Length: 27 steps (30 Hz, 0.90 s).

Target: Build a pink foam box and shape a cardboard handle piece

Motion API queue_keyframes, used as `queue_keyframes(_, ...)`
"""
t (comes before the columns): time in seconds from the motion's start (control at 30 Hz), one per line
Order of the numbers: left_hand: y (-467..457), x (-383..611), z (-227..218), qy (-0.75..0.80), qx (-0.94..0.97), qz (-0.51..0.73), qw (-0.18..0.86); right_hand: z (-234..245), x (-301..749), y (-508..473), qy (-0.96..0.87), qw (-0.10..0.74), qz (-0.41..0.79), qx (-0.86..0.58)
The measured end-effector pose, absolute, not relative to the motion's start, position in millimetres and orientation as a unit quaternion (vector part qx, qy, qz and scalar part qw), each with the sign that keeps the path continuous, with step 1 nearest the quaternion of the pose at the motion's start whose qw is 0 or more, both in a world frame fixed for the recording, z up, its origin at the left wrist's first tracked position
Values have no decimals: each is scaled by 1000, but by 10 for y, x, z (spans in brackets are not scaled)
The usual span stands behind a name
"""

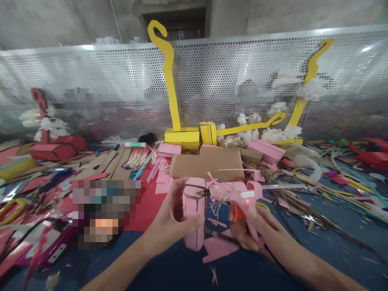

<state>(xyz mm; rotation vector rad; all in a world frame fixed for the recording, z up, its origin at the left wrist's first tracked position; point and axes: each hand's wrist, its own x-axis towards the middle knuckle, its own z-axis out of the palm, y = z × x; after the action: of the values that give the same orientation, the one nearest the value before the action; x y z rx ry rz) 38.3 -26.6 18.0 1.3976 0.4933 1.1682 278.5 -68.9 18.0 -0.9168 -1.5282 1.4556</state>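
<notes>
My left hand (178,220) is wrapped round a pink paper-covered box (195,214) with dark seams along its edges, held upright. In my right hand (251,226) is a pink hot glue gun (227,191), its small light glowing red and a clear glue stick (281,186) poking out of the back. The gun's nozzle points left and is at the upper right edge of the box; whether it touches cannot be made out. My fingers lie by the orange trigger (238,213). Below the hands are pink paper scraps (220,245) on the blue surface.
Behind stand yellow hook-shaped pieces on box bases (182,137), before a perforated metal panel (121,85). A brown cardboard piece (206,161) lies just beyond my hands. Thin sticks and straws (321,198) spread to the right; a purple tool (51,246) and yellow-handled scissors (13,212) lie left.
</notes>
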Motion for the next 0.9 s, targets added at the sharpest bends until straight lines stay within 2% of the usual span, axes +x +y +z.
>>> queue_keyframes(0.17,-265,384,163,208,602,491,594,221,2764,-690,-610,405,574,-367)
queue_keyframes(0.4,-262,377,150,226,597,488,595,153,2839,-721,-664,381,503,-401)
queue_keyframes(0.9,-262,372,134,229,595,487,597,140,2859,-725,-681,365,469,-428)
